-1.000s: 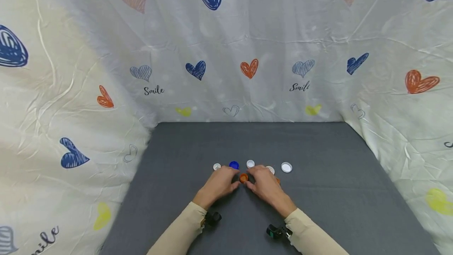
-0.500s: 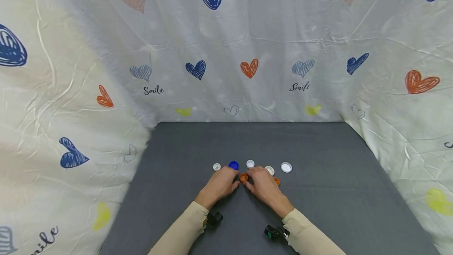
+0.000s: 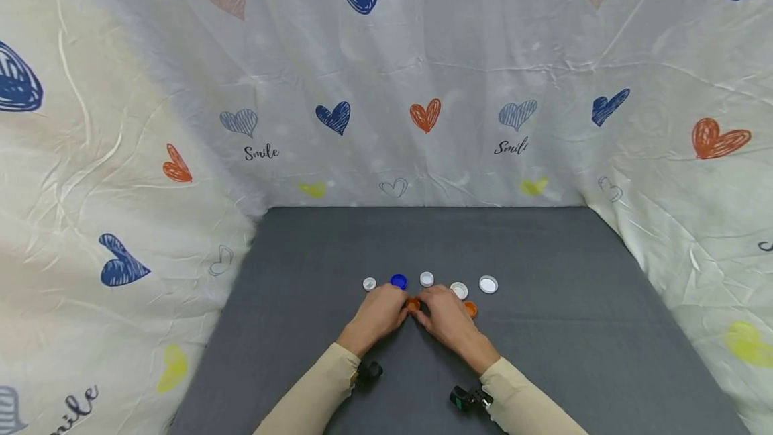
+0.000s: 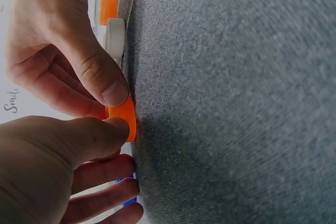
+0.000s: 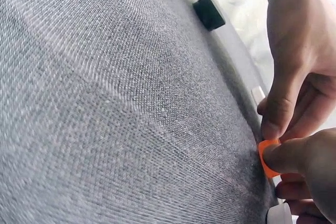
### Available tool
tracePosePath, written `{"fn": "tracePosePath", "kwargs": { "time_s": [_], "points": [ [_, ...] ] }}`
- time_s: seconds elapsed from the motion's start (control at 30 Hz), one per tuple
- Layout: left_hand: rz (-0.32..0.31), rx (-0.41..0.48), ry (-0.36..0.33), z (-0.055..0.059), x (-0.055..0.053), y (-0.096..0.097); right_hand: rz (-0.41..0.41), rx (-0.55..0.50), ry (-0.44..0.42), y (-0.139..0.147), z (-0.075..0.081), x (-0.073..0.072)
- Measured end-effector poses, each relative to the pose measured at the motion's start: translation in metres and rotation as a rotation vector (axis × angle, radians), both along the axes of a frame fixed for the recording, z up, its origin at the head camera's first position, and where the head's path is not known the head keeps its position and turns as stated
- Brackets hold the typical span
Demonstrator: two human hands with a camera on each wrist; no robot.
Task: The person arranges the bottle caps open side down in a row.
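Low over the grey cloth, both hands meet at an orange bottle cap (image 3: 413, 305). My left hand (image 3: 378, 311) pinches its left side, the thumb (image 4: 116, 128) pressed against the cap in the left wrist view. From the other side my right hand (image 3: 447, 314) grips the same cap, thumb and fingers at its edge. The left wrist view shows this orange cap (image 4: 128, 114) standing at the cloth surface between the two thumbs. Just beyond the left fingers lies a blue cap (image 3: 398, 281). A second orange cap (image 3: 470, 309) sits beside the right hand.
Behind the hands, white caps form a loose row: a small one (image 3: 369, 284), a middle one (image 3: 427, 279), another (image 3: 459, 291) close to the right hand, and a wider one (image 3: 488, 284) at right. A curtain printed with hearts (image 3: 386, 86) borders the grey table (image 3: 543, 368).
Both hands have drawn closer around the orange cap, which has shifted slightly left and nearer. The right hand has moved a little left, showing more of the second orange cap.
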State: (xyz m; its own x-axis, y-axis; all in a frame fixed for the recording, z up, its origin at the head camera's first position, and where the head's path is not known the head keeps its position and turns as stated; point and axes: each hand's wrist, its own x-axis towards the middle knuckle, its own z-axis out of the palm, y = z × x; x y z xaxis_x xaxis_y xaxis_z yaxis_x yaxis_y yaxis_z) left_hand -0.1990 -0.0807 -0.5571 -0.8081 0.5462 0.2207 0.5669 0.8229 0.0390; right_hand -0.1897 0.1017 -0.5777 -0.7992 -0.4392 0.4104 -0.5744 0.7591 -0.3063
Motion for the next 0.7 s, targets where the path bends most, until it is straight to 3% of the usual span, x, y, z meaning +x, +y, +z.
{"fn": "tracePosePath", "kwargs": {
  "time_s": [0.27,0.7],
  "points": [
    [-0.015,0.024,0.001,0.0,0.001,-0.002,0.029,-0.007,0.032,0.001,0.003,0.0],
    [-0.012,0.124,-0.032,0.014,0.008,-0.006,0.055,-0.093,0.043,0.004,0.02,0.004]
  ]
}}
